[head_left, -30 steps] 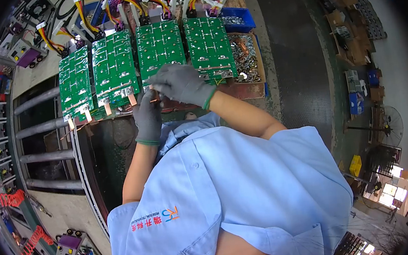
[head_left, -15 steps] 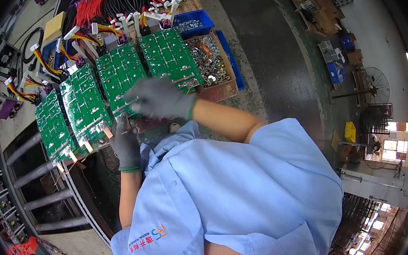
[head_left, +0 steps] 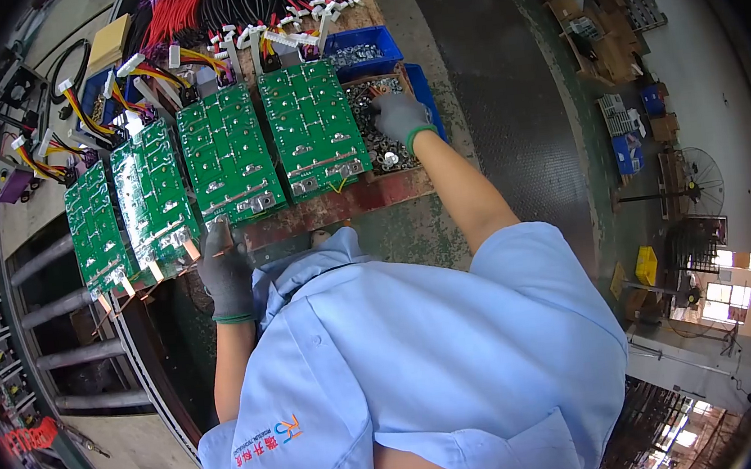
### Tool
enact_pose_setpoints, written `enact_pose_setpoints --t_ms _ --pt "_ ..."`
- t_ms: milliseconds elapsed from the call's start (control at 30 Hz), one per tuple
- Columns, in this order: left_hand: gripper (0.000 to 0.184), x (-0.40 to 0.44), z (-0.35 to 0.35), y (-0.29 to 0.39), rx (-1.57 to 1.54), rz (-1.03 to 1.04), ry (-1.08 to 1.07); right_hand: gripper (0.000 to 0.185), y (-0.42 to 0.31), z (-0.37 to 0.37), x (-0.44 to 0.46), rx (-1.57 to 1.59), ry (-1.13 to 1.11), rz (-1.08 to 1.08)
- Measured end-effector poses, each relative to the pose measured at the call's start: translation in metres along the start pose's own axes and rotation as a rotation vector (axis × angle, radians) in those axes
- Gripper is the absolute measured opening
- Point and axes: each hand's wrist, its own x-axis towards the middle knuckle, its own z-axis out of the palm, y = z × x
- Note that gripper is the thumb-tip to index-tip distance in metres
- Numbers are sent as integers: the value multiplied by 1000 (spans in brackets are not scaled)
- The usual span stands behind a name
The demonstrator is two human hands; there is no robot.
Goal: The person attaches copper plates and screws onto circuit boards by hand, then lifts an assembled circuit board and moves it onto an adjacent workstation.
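Several green circuit boards stand in a row along the bench's near edge, copper strips at the near ends of some. My left hand [head_left: 228, 280], in a grey glove with a green cuff, is at the near left corner of the third board [head_left: 227, 149] from the left. Its fingers are closed, but what they hold is too small to make out. My gloved right hand [head_left: 402, 117] reaches into a box of loose metal hardware [head_left: 384, 159], right of the fourth board [head_left: 310, 119]. Its fingertips are among the pieces and partly hidden.
Behind the boards lie bundles of red wires [head_left: 161, 27] and black wires [head_left: 253, 0] with white connectors. A blue bin [head_left: 367, 47] of small metal parts sits behind the hardware box. Metal rollers [head_left: 80, 355] run at the left. A fan [head_left: 703, 180] stands far right.
My right hand has moved right, from above the near edge of the third board to the hardware box. My left hand has stayed at about the same corner.
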Motion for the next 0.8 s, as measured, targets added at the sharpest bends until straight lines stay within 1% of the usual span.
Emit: enact_pose_setpoints --t_ms 133,200,233,300,333,400,500,533,600,633,700,733,767,800 --pt "32 0 -1 5 -25 -76 -14 37 1 -5 6 -86 -12 -53" --pt "33 -3 3 -1 -86 -97 2 36 -2 -16 -2 -118 -97 -59" --pt "33 -2 3 0 -87 -99 7 36 -4 -19 -6 -121 -94 -62" --pt "34 -1 0 1 -55 -102 -17 34 -9 -21 -12 8 -6 -103" --pt "34 -1 -1 2 -56 -101 -21 34 -10 -13 -7 10 -7 -100" --pt "33 -1 -3 5 -161 -123 -24 35 -11 8 9 50 57 -14" --pt "33 0 -3 3 -113 -144 -94 37 -16 6 7 96 56 -35" --pt "33 0 -2 3 -116 -139 -95 37 -15 6 6 96 60 -31" --pt "35 -3 2 1 -241 -183 -46 32 -13 7 5 68 110 -45" --pt "35 -1 0 2 -238 -189 -37 32 -7 10 6 65 111 -55" --pt "35 0 -7 6 -178 -178 -104 31 11 19 9 219 209 -236" --pt "32 -3 0 9 -733 -482 -72 29 15 21 7 257 266 -210" --pt "37 -6 7 -1 -544 -369 -86 28 18 19 4 325 341 -245" --pt "42 -7 9 -10 -351 -262 -104 25 13 12 4 414 315 -124"
